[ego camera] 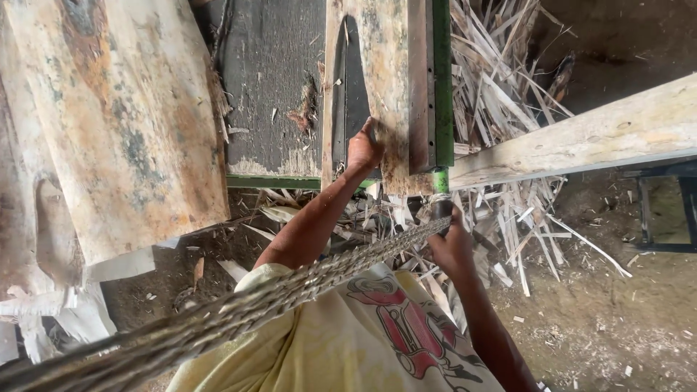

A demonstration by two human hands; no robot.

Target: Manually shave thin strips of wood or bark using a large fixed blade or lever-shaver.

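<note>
Left hand (pixel 363 150) presses flat on the plank (pixel 388 87), steadying it; right hand (pixel 451 247) grips the lever (pixel 441 194) (rope (pixel 239 312) just beside).

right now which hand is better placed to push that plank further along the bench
Left, probably. The left hand already presses on the near end of the plank lying on the bench. The right hand is lower, gripping the dark handle by the woven strap.
</note>
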